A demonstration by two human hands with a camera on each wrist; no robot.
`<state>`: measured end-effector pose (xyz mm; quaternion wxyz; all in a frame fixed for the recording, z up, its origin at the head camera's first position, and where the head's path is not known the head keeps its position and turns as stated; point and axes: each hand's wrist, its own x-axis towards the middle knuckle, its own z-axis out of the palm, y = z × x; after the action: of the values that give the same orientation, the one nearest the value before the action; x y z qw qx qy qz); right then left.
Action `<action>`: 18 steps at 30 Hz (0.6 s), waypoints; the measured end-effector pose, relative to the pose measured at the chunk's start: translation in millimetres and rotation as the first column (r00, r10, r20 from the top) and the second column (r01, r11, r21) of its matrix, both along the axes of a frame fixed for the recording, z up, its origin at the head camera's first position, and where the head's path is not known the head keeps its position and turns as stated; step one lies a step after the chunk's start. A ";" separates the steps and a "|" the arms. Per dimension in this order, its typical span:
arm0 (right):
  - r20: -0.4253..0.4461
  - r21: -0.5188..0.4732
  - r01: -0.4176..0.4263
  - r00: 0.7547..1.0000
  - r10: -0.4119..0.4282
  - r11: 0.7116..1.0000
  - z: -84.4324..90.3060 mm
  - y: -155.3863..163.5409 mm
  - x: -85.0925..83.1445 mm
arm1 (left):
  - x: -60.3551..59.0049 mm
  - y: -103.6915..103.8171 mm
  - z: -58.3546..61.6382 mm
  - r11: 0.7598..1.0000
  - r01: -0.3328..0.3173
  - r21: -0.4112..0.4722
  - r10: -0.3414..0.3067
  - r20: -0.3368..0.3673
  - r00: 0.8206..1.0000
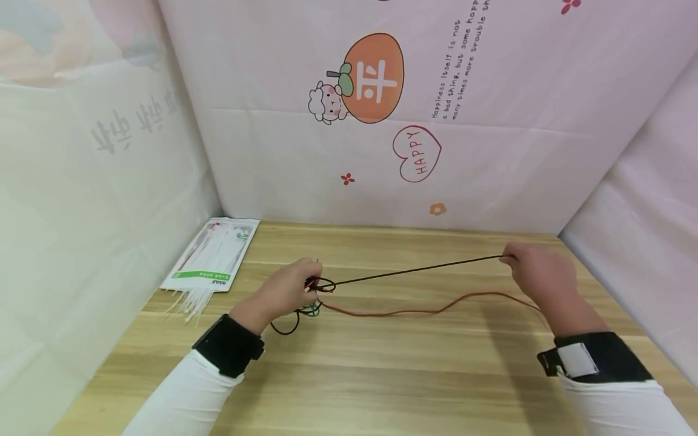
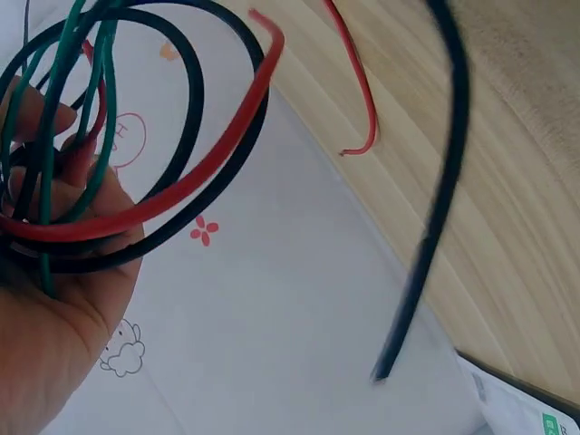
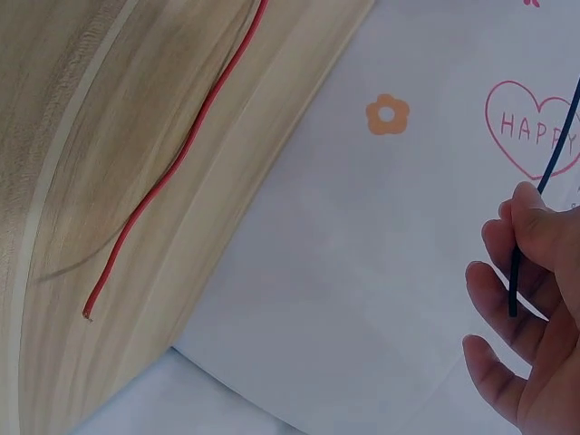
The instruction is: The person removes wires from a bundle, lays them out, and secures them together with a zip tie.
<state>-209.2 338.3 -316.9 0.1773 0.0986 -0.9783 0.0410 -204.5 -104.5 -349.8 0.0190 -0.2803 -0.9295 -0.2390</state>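
A bundle of black, green and red wires is in my left hand [image 1: 286, 290], which grips it. Loops of the green wire [image 2: 110, 127] and black wire [image 2: 197, 91] stand out round the fingers in the left wrist view. My right hand [image 1: 540, 274], raised on the right, pinches the black wire [image 1: 414, 270] near its end between thumb and forefinger. That wire runs taut from hand to hand. From the bundle a red wire [image 1: 376, 314] trails rightward in a wavy line; its tip [image 3: 88, 314] shows in the right wrist view.
On the back left of the wooden table [image 1: 382, 375] lies a plastic packet [image 1: 209, 254]. White cable ties [image 1: 197, 301] stick out of its near end. Printed white cloth [image 1: 294, 163] encloses the back and both sides.
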 end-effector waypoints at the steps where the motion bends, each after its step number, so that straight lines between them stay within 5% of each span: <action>1: -0.001 -0.003 -0.002 1.000 0.002 1.000 0.0 -0.3 0.2 | -0.5 -0.6 -0.7 1.000 -0.008 -0.007 0.008 -0.010 1.000; 10: 0.173 -0.026 -0.091 0.980 0.094 0.995 -16.4 7.3 13.1 | -2.1 -8.8 2.7 0.980 -0.161 0.116 0.157 0.042 0.987; 14: 0.305 -0.075 -0.193 0.930 0.207 0.978 -28.5 6.4 21.5 | -0.9 -9.4 9.3 0.969 -0.189 0.159 0.184 0.045 0.982; 18: 0.437 -0.131 -0.260 0.851 0.291 0.957 -40.2 1.0 31.8 | 0.8 -10.4 13.4 0.954 -0.200 0.225 0.191 0.061 0.980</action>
<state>-177.4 339.2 -357.1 -0.0595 0.2196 -0.9663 0.1204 -203.7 -114.9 -336.4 0.0570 -0.1783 -0.9190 -0.3471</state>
